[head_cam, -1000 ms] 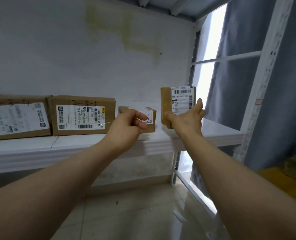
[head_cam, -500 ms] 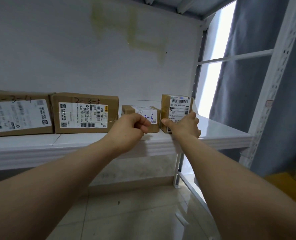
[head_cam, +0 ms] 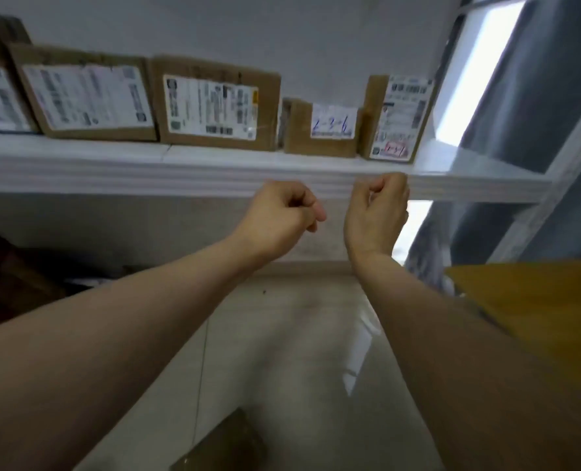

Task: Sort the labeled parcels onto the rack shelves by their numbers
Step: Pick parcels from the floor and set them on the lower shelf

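Observation:
A row of brown labelled parcels stands on the white rack shelf [head_cam: 112, 164]. At its right end an upright parcel [head_cam: 401, 117] with a white label and a red handwritten number stands free, touching nobody. To its left sits a small parcel [head_cam: 319, 137] marked 2-3-6, then a wider parcel [head_cam: 214, 107] and another large one [head_cam: 85, 96]. Both hands hang just below the shelf's front edge. My left hand [head_cam: 279, 215] is curled into a fist and holds nothing. My right hand [head_cam: 375, 212] is empty, its fingers loosely curled.
A white rack upright [head_cam: 571, 147] rises at the right in front of a grey curtain. A wooden tabletop [head_cam: 537, 317] juts in at the right. A cardboard box [head_cam: 221, 443] lies on the tiled floor below. Dark objects [head_cam: 10, 277] sit under the shelf at left.
My right hand set the upright parcel down at the right end of the row, let go and dropped below the shelf edge. My left hand also lowered. The view tilted downward.

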A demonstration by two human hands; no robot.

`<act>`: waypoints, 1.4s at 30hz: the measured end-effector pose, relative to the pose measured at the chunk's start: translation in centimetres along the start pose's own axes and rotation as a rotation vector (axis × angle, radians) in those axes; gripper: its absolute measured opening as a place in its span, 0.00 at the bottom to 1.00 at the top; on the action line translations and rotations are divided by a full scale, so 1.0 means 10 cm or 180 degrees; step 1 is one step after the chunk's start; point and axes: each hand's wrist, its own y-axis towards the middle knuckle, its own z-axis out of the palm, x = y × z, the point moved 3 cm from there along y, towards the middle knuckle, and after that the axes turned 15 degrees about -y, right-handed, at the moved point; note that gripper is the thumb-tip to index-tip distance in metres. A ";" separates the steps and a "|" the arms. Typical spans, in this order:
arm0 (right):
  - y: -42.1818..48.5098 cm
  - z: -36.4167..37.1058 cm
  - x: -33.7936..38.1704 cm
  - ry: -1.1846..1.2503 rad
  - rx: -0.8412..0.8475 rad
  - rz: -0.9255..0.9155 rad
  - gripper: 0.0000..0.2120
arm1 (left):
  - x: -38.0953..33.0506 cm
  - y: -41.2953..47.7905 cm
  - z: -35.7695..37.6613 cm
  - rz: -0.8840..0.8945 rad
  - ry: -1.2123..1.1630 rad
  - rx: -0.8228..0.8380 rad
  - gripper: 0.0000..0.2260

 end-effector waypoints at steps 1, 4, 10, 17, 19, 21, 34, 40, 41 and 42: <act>-0.23 0.04 -0.05 0.0062 0.0065 0.0104 0.07 | 0.12 -0.14 -0.02 -0.0111 -0.0047 0.0055 0.09; -1.05 0.17 -0.27 0.0116 0.0369 0.0350 0.10 | 0.63 -0.62 -0.20 -0.0537 -0.0149 0.0089 0.07; -2.87 0.44 -0.85 -0.0970 0.2856 0.0859 0.14 | 2.02 -1.73 -0.66 -0.2018 0.0282 0.0248 0.11; -4.25 0.55 -1.55 -0.1103 0.4264 0.2304 0.10 | 3.20 -2.71 -1.02 -0.3462 0.0630 0.0636 0.23; -4.37 0.51 -1.52 -0.0838 0.4200 0.2849 0.10 | 3.48 -2.88 -1.05 -0.3648 0.0790 0.0782 0.34; -4.44 0.52 -1.53 -0.0615 0.4218 0.3255 0.11 | 3.68 -2.97 -1.03 -0.3635 0.1266 0.1019 0.43; -4.63 0.67 -1.96 -0.1066 0.4004 0.3949 0.09 | 4.43 -3.33 -0.46 -0.2948 0.2750 0.1355 0.58; -4.50 0.79 -2.04 -0.1509 0.3788 0.3505 0.06 | 4.30 -3.03 -0.66 -0.3275 0.1644 0.1006 0.53; -4.45 0.79 -2.03 -0.1513 0.3762 0.3406 0.07 | 4.21 -2.94 -0.74 -0.3453 0.1109 0.0812 0.51; -4.42 0.80 -2.00 -0.1447 0.3714 0.3337 0.06 | 4.11 -2.86 -0.83 -0.3610 0.0446 0.0538 0.47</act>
